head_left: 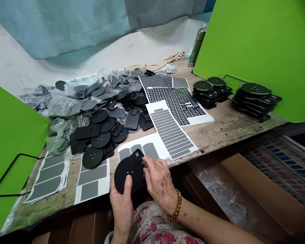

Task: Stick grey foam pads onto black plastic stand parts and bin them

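A round black plate (128,166) with a rectangular black piece (137,155) at its upper right is held over the table's front edge. My left hand (122,203) grips the plate from below, thumb on its face near small holes. With bent fingers, my right hand (159,179) touches the right edge of the rectangular piece; whether it pinches anything small there is hidden. Beyond the plate lies a white sheet with grey shapes (152,149). To the left is a pile of similar black parts (99,135), some in clear plastic bags (61,105).
Sticker sheets (175,101) spread over the wooden table (218,135). Stacked black parts (254,101) stand at the right, before a green panel (256,51). Another green panel (15,135) is at the left. A spray can (197,45) stands behind; a cardboard box (264,176) sits below right.
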`<action>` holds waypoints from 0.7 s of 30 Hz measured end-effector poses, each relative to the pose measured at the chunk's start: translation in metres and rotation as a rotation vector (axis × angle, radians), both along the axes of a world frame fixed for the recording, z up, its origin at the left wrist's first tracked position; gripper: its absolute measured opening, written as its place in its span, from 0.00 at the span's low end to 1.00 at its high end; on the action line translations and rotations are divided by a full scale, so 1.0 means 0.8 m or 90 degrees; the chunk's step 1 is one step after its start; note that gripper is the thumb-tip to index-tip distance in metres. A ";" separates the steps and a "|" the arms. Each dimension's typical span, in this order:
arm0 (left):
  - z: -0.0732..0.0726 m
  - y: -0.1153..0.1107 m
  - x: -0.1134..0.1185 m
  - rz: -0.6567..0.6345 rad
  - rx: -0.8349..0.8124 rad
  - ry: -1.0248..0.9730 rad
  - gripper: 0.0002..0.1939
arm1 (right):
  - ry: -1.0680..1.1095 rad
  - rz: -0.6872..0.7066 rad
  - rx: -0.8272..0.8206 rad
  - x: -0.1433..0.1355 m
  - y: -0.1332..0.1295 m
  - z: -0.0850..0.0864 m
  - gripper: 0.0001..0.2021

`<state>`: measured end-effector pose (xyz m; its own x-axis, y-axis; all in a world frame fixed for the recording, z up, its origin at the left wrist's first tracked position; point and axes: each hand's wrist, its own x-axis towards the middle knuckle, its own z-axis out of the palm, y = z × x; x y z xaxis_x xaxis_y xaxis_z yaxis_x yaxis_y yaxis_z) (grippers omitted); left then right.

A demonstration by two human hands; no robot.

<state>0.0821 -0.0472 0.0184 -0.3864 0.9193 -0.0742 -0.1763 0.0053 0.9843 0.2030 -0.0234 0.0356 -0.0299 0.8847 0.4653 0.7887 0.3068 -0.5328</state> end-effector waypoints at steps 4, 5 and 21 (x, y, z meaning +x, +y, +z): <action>-0.004 0.001 -0.003 0.025 -0.022 0.046 0.27 | 0.011 0.064 -0.041 -0.004 -0.021 0.005 0.20; -0.004 0.001 -0.003 0.029 -0.023 0.058 0.26 | 0.000 0.077 -0.044 -0.005 -0.026 0.005 0.23; 0.025 0.011 -0.007 0.033 -0.080 -0.215 0.23 | -0.014 0.085 -0.064 0.010 -0.023 -0.003 0.30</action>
<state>0.0766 -0.0388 0.0385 -0.3671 0.8747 -0.3164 -0.4942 0.1047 0.8630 0.2106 -0.0416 0.0335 -0.1600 0.9139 0.3731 0.7559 0.3565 -0.5491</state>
